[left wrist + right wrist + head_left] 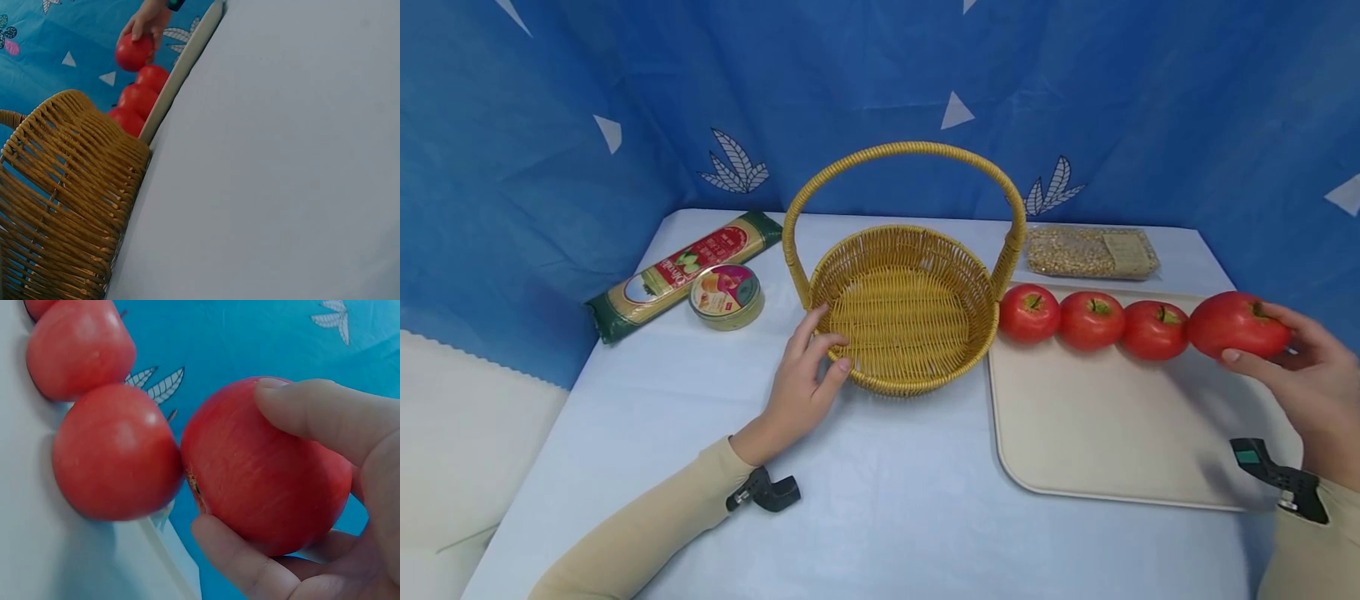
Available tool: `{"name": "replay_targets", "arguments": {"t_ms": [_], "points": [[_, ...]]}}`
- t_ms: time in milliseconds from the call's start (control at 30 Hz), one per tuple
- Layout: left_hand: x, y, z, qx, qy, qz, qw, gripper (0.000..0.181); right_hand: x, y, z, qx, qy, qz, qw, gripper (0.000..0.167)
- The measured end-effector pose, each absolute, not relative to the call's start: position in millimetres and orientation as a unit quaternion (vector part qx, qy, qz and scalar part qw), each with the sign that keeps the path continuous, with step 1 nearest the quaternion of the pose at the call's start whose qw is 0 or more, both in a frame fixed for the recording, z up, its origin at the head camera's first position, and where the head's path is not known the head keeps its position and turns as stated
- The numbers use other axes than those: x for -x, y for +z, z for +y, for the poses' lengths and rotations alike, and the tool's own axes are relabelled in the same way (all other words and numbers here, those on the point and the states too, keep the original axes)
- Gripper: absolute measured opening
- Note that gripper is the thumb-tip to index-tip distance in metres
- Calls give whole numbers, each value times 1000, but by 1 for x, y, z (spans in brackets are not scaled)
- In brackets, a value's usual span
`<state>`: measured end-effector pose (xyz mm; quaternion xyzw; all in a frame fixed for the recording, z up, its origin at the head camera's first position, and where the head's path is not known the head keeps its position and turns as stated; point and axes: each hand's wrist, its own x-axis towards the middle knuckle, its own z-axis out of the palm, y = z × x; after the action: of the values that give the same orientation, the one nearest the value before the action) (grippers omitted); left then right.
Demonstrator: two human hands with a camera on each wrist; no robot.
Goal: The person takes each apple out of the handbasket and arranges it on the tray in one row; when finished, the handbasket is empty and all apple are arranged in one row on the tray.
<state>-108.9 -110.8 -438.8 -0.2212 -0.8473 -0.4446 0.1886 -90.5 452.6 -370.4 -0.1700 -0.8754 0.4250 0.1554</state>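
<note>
My right hand point(1318, 367) holds a red apple point(1236, 323) between thumb and fingers, raised above the right part of a beige tray point(1112, 442). In the right wrist view, the held apple point(269, 469) appears beside another apple point(119, 453). Three red apples point(1092, 320) stand in a row along the tray's back edge. Left of the tray is a round woven basket point(906, 387) with a tall handle and a bare inside. My left hand point(801, 387) rests at its front left rim, fingers loosely bent; the left wrist view does not show this hand.
A long pack of spaghetti point(685, 271) and a round tin point(727, 296) lie left of the basket. Behind the tray is a clear bag of pale grains or beans point(1090, 252). Blue patterned cloth point(880, 75) hangs along the back of the white table point(880, 517).
</note>
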Motion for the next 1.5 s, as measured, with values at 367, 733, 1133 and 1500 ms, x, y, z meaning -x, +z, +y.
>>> {"name": "replay_targets", "arguments": {"t_ms": [367, 733, 1133, 1500], "points": [[109, -438, -110, 220, -444, -848, 186, 58, 95, -391, 466, 237, 428, -860, 145, 70], [110, -438, -109, 222, -447, -845, 191, 61, 102, -405, 466, 289, 389, -866, 123, 70], [108, -435, -109, 221, -449, -845, 189, 59, 108, -413, 462, 261, 359, -889, 113, 68], [109, -437, -110, 223, -448, -845, 190, 61, 107, -416, 461, 259, 394, -874, 117, 66]]}}
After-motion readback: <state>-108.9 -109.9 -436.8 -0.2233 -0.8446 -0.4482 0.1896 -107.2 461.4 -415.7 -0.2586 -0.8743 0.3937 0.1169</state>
